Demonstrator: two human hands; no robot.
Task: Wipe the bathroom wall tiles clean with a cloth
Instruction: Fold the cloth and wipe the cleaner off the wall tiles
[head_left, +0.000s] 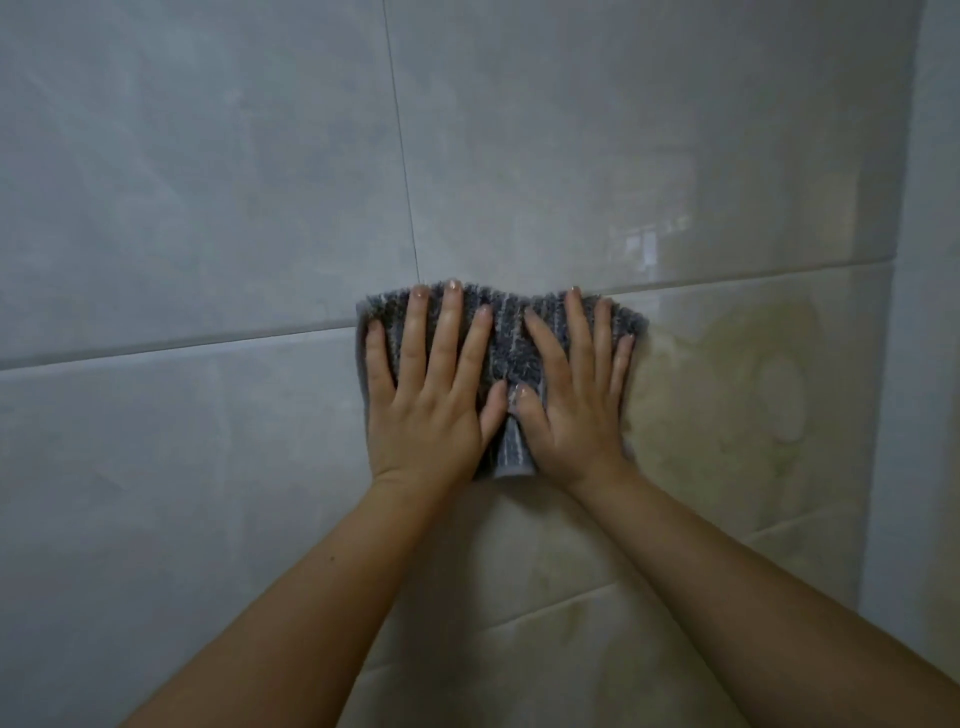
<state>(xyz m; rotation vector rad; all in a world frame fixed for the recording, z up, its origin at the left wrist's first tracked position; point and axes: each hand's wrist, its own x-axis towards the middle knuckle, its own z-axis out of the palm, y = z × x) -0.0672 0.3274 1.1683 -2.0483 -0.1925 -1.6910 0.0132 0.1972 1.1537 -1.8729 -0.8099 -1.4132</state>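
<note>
A pale, plain upright strip (927, 364) is seen along the right edge of the view, widening toward the bottom. Whether a frame or an adjoining wall is shown cannot be told.

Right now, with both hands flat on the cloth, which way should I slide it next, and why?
Probably slide it right. The left hand and right hand press the cloth flat on the wall tiles, and a yellowish patch sits just right of it, though it could be a reflection.

Home bathroom: large glossy grey wall tiles (208, 208), grout lines.
</note>
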